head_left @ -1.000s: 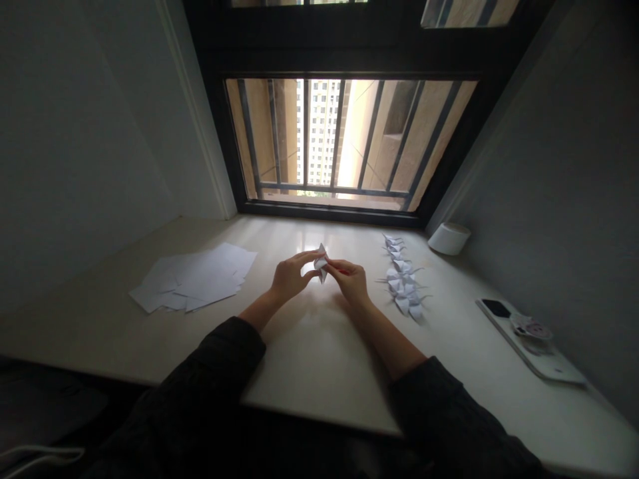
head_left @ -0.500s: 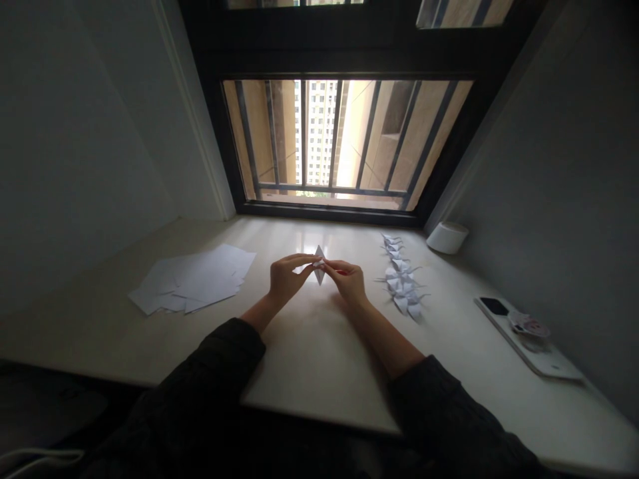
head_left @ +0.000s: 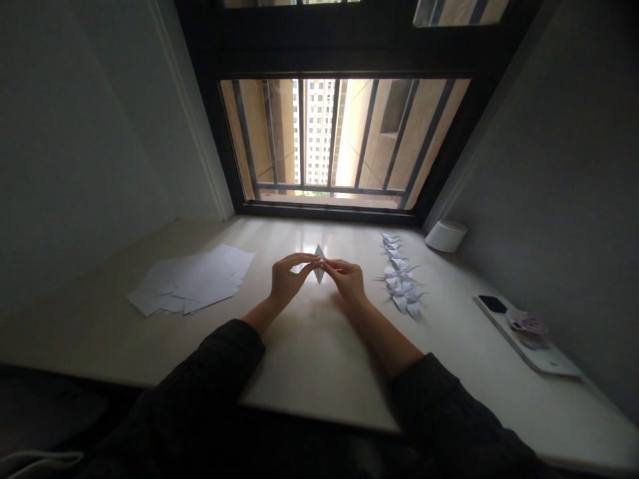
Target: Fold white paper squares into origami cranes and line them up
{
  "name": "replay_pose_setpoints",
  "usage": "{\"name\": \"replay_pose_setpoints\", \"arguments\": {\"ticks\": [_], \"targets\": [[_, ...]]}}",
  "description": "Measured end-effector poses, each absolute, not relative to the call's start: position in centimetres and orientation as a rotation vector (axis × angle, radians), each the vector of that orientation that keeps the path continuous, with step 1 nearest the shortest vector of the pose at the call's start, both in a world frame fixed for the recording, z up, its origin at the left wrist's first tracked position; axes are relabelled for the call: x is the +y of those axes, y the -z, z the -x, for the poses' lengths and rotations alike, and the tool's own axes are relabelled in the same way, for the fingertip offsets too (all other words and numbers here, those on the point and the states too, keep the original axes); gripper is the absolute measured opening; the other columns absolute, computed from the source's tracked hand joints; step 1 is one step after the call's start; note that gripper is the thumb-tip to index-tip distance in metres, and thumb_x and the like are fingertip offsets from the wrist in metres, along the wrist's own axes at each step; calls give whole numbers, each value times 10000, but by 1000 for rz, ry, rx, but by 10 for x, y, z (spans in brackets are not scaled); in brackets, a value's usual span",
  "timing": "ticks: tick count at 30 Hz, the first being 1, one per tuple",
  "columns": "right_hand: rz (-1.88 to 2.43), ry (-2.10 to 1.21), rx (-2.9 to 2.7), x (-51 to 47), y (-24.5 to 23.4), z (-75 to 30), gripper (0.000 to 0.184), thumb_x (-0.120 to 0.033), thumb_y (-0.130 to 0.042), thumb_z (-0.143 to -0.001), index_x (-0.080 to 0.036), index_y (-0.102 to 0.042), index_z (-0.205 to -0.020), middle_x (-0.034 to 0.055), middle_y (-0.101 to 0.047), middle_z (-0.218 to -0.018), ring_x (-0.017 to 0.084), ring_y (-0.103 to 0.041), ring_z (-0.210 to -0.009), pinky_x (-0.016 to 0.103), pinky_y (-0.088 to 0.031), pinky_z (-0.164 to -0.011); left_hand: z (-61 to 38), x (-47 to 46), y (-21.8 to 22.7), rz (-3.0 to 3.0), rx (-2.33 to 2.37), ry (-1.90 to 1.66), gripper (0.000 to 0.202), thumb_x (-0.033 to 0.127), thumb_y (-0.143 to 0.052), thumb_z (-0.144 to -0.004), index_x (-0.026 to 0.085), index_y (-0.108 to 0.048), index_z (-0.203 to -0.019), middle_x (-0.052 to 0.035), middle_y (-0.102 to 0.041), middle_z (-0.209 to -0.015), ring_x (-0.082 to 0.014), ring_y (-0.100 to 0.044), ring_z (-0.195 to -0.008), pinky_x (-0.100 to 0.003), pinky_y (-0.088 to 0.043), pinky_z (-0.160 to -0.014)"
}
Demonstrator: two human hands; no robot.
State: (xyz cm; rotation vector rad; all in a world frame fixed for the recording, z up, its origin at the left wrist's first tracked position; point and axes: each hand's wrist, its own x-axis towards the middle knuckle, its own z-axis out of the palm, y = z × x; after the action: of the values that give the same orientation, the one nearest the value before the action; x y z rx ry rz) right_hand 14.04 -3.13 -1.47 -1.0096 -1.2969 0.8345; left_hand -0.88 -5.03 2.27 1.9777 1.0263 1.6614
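Note:
A small folded piece of white paper (head_left: 318, 264) is held up over the middle of the pale table (head_left: 319, 352). My left hand (head_left: 286, 278) pinches its left side with thumb and fingertips. My right hand (head_left: 347, 280) pinches its right side, fingers curled. Both hands hover close together, just above the tabletop. To the right of my right hand a row of several finished white paper cranes (head_left: 401, 278) lies on the table.
A loose stack of white paper sheets (head_left: 192, 277) lies at the left. A white round container (head_left: 446, 235) stands at the back right corner. A phone with a sticker (head_left: 524, 330) lies at the right edge. A barred window (head_left: 339, 143) is behind the table.
The folded paper has been pressed narrower between my fingers and sits slightly lower. My hands have hardly moved. The camera drifted a little.

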Motion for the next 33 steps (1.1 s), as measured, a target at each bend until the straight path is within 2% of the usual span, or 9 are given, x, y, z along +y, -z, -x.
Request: {"name": "replay_pose_setpoints", "arguments": {"ticks": [7, 9, 11, 13, 16, 19, 23, 27, 33], "targets": [[1007, -879, -1206, -28, 16, -141, 358, -457, -736, -622, -204, -738, -876, 62, -735, -847, 221, -663, -772, 340, -518, -697, 12, -54, -29, -1970, 1018, -1725, 134, 317, -671, -751, 232, -718, -844, -43, -703, -948, -194, -647, -917, -360, -497, -868], [969, -929, -1160, -29, 13, -141, 394, -455, -744, -610, -193, -730, -904, 64, -734, -833, 207, -661, -739, 345, -522, -703, 14, -51, -29, -1926, 1065, -1720, 249, 333, -690, -732, 235, -692, -960, -57, -677, -1059, -207, -619, -1003, -369, -482, -897], [925, -961, -1123, -30, 10, -140, 425, -453, -747, -604, -186, -716, -934, 61, -731, -824, 191, -656, -712, 351, -529, -711, 16, -44, -25, -1829, 1095, -1655, 479, 353, -718, -699, 247, -603, -1151, -77, -624, -1181, -221, -592, -1066, -380, -475, -907], [870, -992, -1096, -32, 7, -138, 434, -449, -749, -601, -186, -701, -942, 58, -725, -825, 180, -652, -700, 355, -538, -708, 16, -36, -19, -1689, 1046, -1532, 618, 365, -732, -681, 227, -527, -1248, -104, -616, -1194, -228, -604, -1049, -387, -471, -907], [807, -1047, -1122, -34, 4, -138, 423, -437, -747, -604, -195, -673, -943, 53, -712, -818, 172, -648, -690, 343, -545, -680, 14, -29, -11, -1481, 947, -1330, 570, 403, -726, -673, 150, -598, -1167, -127, -670, -1084, -251, -627, -998, -395, -482, -875], [804, -1044, -1186, -36, 3, -138, 406, -428, -733, -621, -208, -650, -951, 40, -689, -803, 150, -628, -646, 315, -542, -637, 12, -30, -8, -1395, 921, -1229, 480, 431, -717, -670, 152, -670, -1058, -104, -697, -1018, -244, -641, -940, -390, -486, -851], [801, -1010, -1243, -36, 3, -140, 320, -396, -698, -657, -224, -657, -924, 26, -644, -880, 118, -588, -629, 284, -540, -592, 13, -33, -9, -1316, 944, -1199, 479, 428, -733, -649, 154, -685, -1038, -92, -717, -922, -217, -659, -844, -374, -496, -816], [786, -987, -1288, -36, 5, -141, 211, -359, -664, -684, -235, -701, -850, 32, -569, -1000, 94, -547, -645, 266, -537, -582, 13, -33, -9, -1269, 940, -1188, 466, 413, -744, -636, 155, -692, -1021, -89, -718, -908, -201, -663, -809, -360, -503, -798], [835, -961, -1347, -32, 10, -142, 175, -300, -643, -688, -245, -721, -834, 37, -560, -980, 127, -557, -724, 268, -521, -610, 12, -34, -13, -1286, 942, -1236, 446, 409, -741, -635, 157, -703, -1001, -89, -720, -904, -211, -658, -807, -368, -506, -782]]}}
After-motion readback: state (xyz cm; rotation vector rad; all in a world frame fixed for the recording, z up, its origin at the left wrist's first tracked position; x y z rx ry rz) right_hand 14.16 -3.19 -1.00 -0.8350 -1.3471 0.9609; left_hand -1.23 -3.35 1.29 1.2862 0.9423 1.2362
